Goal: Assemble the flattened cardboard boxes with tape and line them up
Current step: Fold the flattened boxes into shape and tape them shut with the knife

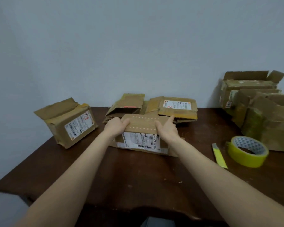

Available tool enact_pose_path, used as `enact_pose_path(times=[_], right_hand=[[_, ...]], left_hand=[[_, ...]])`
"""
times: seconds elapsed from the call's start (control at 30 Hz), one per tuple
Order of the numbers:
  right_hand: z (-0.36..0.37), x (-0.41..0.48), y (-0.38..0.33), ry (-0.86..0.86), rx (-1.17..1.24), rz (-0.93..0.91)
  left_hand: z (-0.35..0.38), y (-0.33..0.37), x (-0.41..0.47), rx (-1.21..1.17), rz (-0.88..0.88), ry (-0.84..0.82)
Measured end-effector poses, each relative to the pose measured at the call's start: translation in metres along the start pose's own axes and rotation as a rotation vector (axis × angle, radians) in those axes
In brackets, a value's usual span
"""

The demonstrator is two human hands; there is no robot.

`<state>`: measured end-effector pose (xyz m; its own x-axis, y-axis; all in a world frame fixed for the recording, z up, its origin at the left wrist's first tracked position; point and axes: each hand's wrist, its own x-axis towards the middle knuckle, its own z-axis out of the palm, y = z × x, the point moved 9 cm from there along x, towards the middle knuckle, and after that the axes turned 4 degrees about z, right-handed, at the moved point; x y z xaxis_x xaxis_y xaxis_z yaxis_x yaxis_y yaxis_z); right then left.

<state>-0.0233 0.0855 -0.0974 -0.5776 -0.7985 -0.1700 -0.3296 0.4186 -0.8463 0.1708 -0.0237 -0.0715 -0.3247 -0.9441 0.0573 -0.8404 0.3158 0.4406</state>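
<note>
While central — box (pixel 143 128), left hand (pixel 116 126), right hand (pixel 168 131)

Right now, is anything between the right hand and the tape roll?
Only the yellow cutter, which lies flat on the table just left of the tape roll, across the line from the right hand. Nothing else visible lies between them, and the hand could likely pass above it.

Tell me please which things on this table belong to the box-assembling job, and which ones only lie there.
Job: labelled box, being held; flattened boxes behind it; yellow tape roll; assembled box at left; open boxes at right.
Lying about: yellow cutter, untouched; small white scraps.
</note>
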Motion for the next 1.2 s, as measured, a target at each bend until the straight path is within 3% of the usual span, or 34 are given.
enact_pose_path(times=[0.13, 0.23, 0.33, 0.53, 0.67, 0.87, 0.97, 1.2], right_hand=[[-0.012, 0.005, 0.016, -0.075, 0.146, 0.106], [-0.022, -0.004, 0.009, -0.16, -0.006, 0.052], [-0.027, -0.005, 0.009, -0.153, -0.067, 0.004], [-0.029, -0.009, 0.024, -0.152, 0.065, 0.016], [-0.04, -0.018, 0.02, -0.123, 0.124, 0.002], [-0.074, -0.047, -0.016, -0.024, 0.297, -0.188], [-0.085, -0.061, -0.034, -0.036, 0.475, -0.229], [-0.085, -0.05, -0.021, -0.064, 0.557, -0.251]], left_hand=[[0.003, 0.001, -0.021, 0.007, -0.05, -0.094], [0.001, 0.006, -0.027, -0.138, -0.099, -0.133], [0.003, 0.01, -0.028, -0.232, -0.094, -0.063], [0.008, -0.005, -0.043, -0.308, -0.165, -0.012], [-0.002, -0.006, -0.064, -0.415, -0.18, 0.119], [-0.048, 0.012, -0.098, -0.857, -0.076, 0.42], [-0.07, 0.029, -0.108, -1.043, -0.035, 0.457], [-0.055, 0.038, -0.11, -1.015, -0.029, 0.409]])
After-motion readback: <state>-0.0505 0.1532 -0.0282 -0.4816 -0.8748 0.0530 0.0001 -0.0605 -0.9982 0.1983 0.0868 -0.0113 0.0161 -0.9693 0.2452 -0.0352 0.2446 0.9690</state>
